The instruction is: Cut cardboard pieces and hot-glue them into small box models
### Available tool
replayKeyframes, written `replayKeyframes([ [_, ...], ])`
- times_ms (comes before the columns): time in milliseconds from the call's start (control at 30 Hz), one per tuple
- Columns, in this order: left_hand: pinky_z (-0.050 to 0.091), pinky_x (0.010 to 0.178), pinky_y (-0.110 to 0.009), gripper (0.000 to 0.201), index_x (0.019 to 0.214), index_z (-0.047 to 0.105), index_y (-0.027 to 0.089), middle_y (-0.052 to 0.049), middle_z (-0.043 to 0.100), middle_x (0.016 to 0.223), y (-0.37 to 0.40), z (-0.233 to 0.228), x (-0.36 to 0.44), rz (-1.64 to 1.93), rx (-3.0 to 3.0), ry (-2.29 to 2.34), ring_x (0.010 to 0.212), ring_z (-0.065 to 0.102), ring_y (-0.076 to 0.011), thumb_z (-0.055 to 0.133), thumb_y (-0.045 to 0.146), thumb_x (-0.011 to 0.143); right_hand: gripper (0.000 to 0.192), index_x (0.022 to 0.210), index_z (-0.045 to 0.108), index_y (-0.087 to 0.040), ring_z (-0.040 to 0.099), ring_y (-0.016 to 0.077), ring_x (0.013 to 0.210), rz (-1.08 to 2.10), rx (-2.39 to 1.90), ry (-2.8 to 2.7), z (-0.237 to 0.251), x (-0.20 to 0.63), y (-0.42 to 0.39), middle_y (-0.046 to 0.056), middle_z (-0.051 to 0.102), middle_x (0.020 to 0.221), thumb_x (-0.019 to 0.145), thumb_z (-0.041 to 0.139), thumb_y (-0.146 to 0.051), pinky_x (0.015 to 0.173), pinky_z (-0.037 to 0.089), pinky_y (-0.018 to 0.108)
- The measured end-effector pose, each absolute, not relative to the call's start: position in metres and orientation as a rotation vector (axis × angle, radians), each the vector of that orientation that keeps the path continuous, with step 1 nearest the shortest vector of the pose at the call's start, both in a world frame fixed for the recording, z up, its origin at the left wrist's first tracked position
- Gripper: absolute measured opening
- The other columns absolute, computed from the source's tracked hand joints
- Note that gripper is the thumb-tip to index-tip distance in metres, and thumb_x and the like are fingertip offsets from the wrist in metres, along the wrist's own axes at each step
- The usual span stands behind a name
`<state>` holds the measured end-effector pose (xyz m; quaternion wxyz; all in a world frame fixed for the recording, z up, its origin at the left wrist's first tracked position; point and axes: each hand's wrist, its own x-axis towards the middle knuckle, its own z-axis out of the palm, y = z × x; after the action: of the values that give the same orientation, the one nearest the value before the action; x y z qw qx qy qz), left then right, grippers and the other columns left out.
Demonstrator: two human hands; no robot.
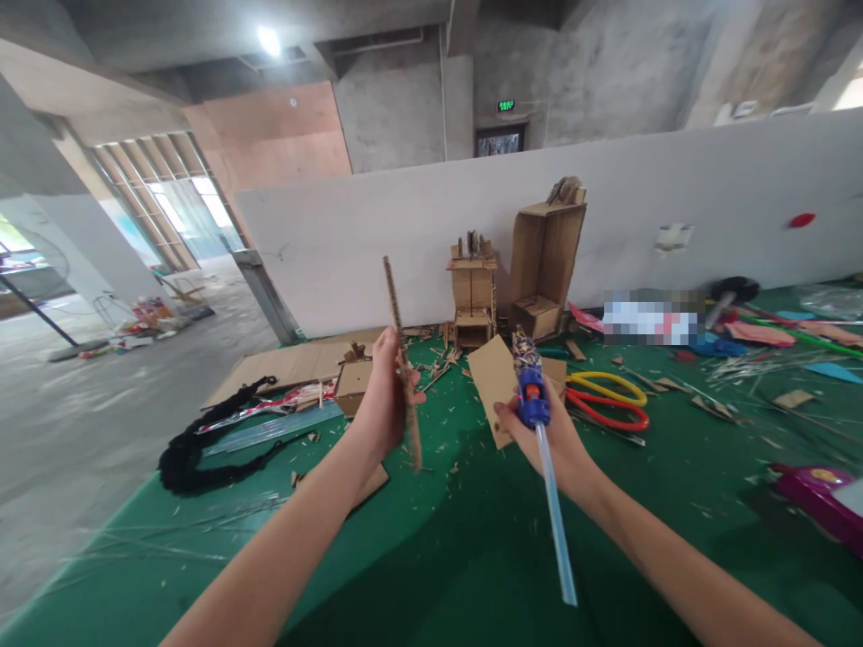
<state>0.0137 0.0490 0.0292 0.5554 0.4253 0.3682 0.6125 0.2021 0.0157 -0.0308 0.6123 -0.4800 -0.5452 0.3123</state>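
Cardboard strip (402, 359) is up in my left hand (386, 395), held above the green table (472, 557). Long axis near vertical, top tipped a little to the left, lower end hanging below the fist. Left fingers are wrapped round its middle, thumb side toward me, clamped firm.

Glue gun (532, 395) sits in my right hand (549, 436), fingers closed round the blue body. Nozzle end points up and away, and the clear glue stick (556, 512) trails back out of the rear toward me, long axis roughly parallel with the strip. The gun stands to the right of the strip, near it but apart, no contact; the nozzle tip is about level with the strip's middle. So the strip lies left of the gun's tip, and the left hand is the one on it.

Around: a flat cardboard sheet (495, 382) lies just behind the right hand, scissors (607, 400) with yellow and red handles right of that. Small cardboard tower (472, 296) and taller open cardboard box (546, 261) stand at the white wall (674, 180). Black cord (195, 440) at the far left edge, scraps all over.
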Motion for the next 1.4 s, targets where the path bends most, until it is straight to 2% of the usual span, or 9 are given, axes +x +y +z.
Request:
replayKeyframes([
  [67, 0.042, 0.046, -0.023, 0.063, 0.092, 0.057, 0.019, -0.002, 0.054, 0.071, 0.046, 0.033, 0.005, 1.287, 0.878, 0.75, 0.06, 0.053, -0.0126, 0.047, 0.076, 0.068, 0.031, 0.088, 0.042, -0.025, 0.052, 0.0124, 0.054, 0.75, -1.105, -1.304, -0.031, 0.2, 0.014, -0.006, 0.05, 0.067, 0.071, 0.066, -0.034, 0.055, 0.05, 0.029],
  [133, 0.045, 0.046, -0.025, 0.071, 0.095, 0.06, 0.018, -0.003, 0.057, 0.072, 0.044, 0.035, -0.002, 1.205, 0.822, 0.644, 0.061, 0.055, -0.0144, 0.042, 0.081, 0.065, 0.034, 0.093, 0.043, -0.024, 0.052, 0.0122, 0.053, 0.761, -1.112, -1.349, -0.031, 0.199, 0.012, -0.005, 0.052, 0.068, 0.071, 0.067, -0.035, 0.053, 0.048, 0.027],
  [233, 0.054, 0.063, -0.037, 0.077, 0.107, 0.06, 0.02, -0.007, 0.064, 0.087, 0.041, 0.035, -0.004, 1.176, 0.8, 0.606, 0.08, 0.062, -0.0225, 0.04, 0.082, 0.066, 0.034, 0.097, 0.045, -0.022, 0.054, 0.0127, 0.056, 0.697, -1.159, -1.378, -0.031, 0.202, 0.012, -0.003, 0.055, 0.071, 0.073, 0.065, -0.038, 0.054, 0.048, 0.027],
  [400, 0.05, 0.084, -0.052, 0.073, 0.109, 0.062, 0.018, -0.012, 0.063, 0.112, 0.047, 0.022, 0.0, 1.161, 0.788, 0.598, 0.115, 0.051, -0.0338, 0.045, 0.076, 0.068, 0.03, 0.093, 0.052, -0.021, 0.057, 0.0155, 0.063, 0.571, -1.25, -1.413, -0.035, 0.207, 0.015, 0.0, 0.059, 0.073, 0.077, 0.061, -0.045, 0.06, 0.047, 0.029],
  [567, 0.047, 0.088, -0.046, 0.062, 0.111, 0.06, 0.017, -0.013, 0.062, 0.118, 0.049, 0.016, -0.003, 1.013, 0.966, 0.682, 0.108, 0.057, -0.0332, 0.072, 0.048, 0.06, 0.028, 0.091, 0.053, -0.022, 0.057, 0.0153, 0.057, 0.559, -1.263, -1.44, -0.038, 0.206, 0.013, -0.001, 0.059, 0.069, 0.078, 0.059, -0.047, 0.054, 0.044, 0.027],
  [700, 0.051, 0.076, -0.039, 0.047, 0.106, 0.06, 0.017, -0.011, 0.068, 0.104, 0.049, 0.022, -0.004, 1.088, 1.044, 0.881, 0.088, 0.065, -0.0266, 0.073, 0.026, 0.061, 0.033, 0.098, 0.053, -0.022, 0.057, 0.0156, 0.054, 0.606, -1.249, -1.379, -0.04, 0.205, 0.012, -0.001, 0.059, 0.069, 0.078, 0.059, -0.048, 0.051, 0.045, 0.027],
  [1100, 0.049, 0.081, -0.032, 0.036, 0.103, 0.058, 0.021, -0.005, 0.067, 0.107, 0.059, 0.024, -0.002, 1.315, 1.25, 0.8, 0.097, 0.062, -0.0224, 0.068, 0.037, 0.073, 0.029, 0.083, 0.055, -0.019, 0.044, 0.0095, 0.05, 0.785, -0.917, -1.428, -0.033, 0.208, 0.003, 0.0, 0.052, 0.07, 0.081, 0.056, -0.048, 0.045, 0.038, 0.024],
  [1267, 0.048, 0.082, -0.033, 0.044, 0.104, 0.058, 0.022, -0.003, 0.068, 0.104, 0.058, 0.021, -0.008, 1.216, 1.182, 0.806, 0.096, 0.062, -0.022, 0.075, 0.026, 0.064, 0.041, 0.092, 0.057, -0.016, 0.044, 0.0092, 0.045, 0.811, -0.953, -1.394, -0.028, 0.202, -0.001, 0.002, 0.058, 0.069, 0.079, 0.055, -0.055, 0.041, 0.038, 0.024],
  [1400, 0.047, 0.082, -0.039, 0.046, 0.101, 0.06, 0.018, -0.007, 0.069, 0.102, 0.056, 0.016, -0.011, 1.014, 1.1, 0.833, 0.094, 0.062, -0.0266, 0.076, 0.02, 0.058, 0.045, 0.087, 0.059, -0.014, 0.049, 0.0112, 0.048, 0.843, -0.941, -1.341, -0.027, 0.201, -0.003, 0.004, 0.059, 0.066, 0.076, 0.057, -0.058, 0.041, 0.04, 0.024],
])
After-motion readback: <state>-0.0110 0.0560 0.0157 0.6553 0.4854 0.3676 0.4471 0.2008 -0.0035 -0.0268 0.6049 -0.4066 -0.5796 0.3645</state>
